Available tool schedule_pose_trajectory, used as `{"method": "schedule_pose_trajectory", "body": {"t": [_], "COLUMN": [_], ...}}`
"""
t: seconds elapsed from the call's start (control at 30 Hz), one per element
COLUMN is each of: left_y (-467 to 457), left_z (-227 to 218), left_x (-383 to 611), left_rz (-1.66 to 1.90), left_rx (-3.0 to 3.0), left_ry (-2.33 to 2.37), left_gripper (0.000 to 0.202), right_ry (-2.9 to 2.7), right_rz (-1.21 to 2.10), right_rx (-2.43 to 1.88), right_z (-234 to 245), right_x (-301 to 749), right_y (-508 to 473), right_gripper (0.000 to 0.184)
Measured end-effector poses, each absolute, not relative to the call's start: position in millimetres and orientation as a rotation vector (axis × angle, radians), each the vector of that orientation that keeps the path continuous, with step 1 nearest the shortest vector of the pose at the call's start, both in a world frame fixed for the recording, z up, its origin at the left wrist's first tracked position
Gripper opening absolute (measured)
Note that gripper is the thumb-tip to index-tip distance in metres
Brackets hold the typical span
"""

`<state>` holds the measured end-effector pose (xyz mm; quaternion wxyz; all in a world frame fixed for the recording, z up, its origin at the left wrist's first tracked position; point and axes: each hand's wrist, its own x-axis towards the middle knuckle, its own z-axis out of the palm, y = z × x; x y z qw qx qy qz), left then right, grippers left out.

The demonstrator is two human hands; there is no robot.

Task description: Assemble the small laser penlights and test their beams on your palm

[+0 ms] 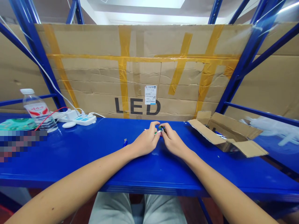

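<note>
Background, from my remote seat: a taped cardboard sheet [100, 81] lettered LED stands behind the blue counter [81, 165]. On my right, an open carton [205, 133] holds small items I can't resolve. Far left: water bottle [38, 109], leaning in view; beside it, a white power strip [85, 120] with plugs in. My left hand [146, 141] and right hand [175, 141] nearly meet at mid-counter. Left: fingertips pinch a slim green-and-white piece [158, 132]. Right: thumb and finger pinch a small dark piece [161, 128] just beside it. A blue-handled item [125, 143] lies near my left wrist.
</note>
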<state>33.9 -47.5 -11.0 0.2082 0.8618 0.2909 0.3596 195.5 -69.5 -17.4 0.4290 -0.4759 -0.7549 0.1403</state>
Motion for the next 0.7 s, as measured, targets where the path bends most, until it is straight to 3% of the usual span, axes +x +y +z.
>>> {"method": "schedule_pose_trajectory", "body": {"t": [0.3, 0.5, 0.7], "left_y": [-32.5, -19.0, -22.5], "left_z": [-5.3, -2.6, -1.3], "left_x": [26.9, 19.6, 19.5], "left_rz": [1.164, 1.057, 1.123], "left_rx": [2.13, 1.951, 2.14], "left_ry": [0.861, 0.908, 0.713], "left_gripper": [0.03, 0.019, 0.014], "right_ry": [-1.909, -1.887, -1.855], "right_rz": [0.317, 0.298, 0.645], "right_rx": [-1.296, -1.394, -1.189], "right_z": [-17.3, -14.2, -5.9], "right_x": [203.4, 211.8, 208.8], "right_y": [-67.4, -66.3, -71.1], "right_gripper": [0.014, 0.014, 0.013]}}
